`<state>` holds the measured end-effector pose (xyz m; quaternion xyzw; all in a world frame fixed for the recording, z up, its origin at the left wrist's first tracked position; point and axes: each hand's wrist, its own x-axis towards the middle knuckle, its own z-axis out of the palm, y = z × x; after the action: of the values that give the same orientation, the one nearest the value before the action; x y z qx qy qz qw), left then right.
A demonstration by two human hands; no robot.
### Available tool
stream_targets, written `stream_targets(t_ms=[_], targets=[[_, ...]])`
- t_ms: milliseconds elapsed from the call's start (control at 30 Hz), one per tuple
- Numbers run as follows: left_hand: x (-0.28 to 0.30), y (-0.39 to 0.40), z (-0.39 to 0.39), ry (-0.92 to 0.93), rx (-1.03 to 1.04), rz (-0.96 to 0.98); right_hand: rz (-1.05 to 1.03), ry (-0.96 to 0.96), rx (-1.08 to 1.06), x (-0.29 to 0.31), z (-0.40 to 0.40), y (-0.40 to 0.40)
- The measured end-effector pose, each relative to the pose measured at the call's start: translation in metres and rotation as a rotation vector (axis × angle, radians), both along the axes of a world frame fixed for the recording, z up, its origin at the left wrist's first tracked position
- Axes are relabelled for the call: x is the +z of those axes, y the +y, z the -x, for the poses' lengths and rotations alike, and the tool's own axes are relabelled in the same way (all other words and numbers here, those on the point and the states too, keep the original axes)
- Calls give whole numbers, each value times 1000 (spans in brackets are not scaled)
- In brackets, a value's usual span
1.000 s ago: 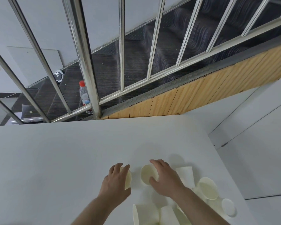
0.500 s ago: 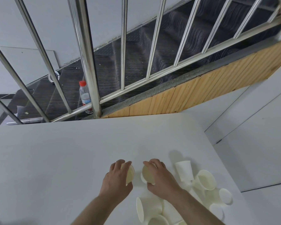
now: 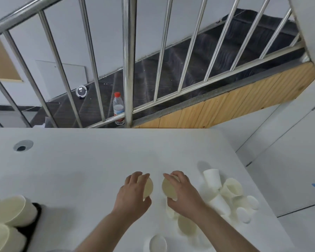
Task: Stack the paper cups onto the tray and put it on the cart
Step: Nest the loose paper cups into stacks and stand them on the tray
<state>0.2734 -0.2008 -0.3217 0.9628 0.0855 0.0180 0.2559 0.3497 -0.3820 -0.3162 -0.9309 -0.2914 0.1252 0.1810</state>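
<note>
The white table (image 3: 80, 170) spreads out ahead of and below both hands, and the steel railing (image 3: 128, 60) rises well beyond them. Far off to the left of the left hand, at the near edge, sits the dark tray (image 3: 34, 222), already carrying several paper cups (image 3: 13, 213) lying on their sides. Just right of the right hand, a loose heap of cups (image 3: 224, 195) lies scattered, some upright, some tipped, with more spilling beneath the right forearm.

The left hand (image 3: 133, 195) curls round one cup (image 3: 148, 186), its mouth turned toward the other hand. The right hand (image 3: 183, 193) grips a second cup (image 3: 168, 187), mouth facing left. The two rims sit near each other but apart.

This looks like the nesting step: pairing loose cups before they go to the tray. The next move likely calls for turning one cup so its base enters the other's mouth, then sliding them together squarely; thin paper walls may crumple if squeezed. The cart is not visible.
</note>
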Motion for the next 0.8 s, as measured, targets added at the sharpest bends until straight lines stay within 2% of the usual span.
stream_targets(t_ms=[467,800], targets=[[30,30,182,-89,116,-32,-101,-66,137,32,154,34],[57,82,234,-176,178,-54,-126,-87,202,51,204,97]])
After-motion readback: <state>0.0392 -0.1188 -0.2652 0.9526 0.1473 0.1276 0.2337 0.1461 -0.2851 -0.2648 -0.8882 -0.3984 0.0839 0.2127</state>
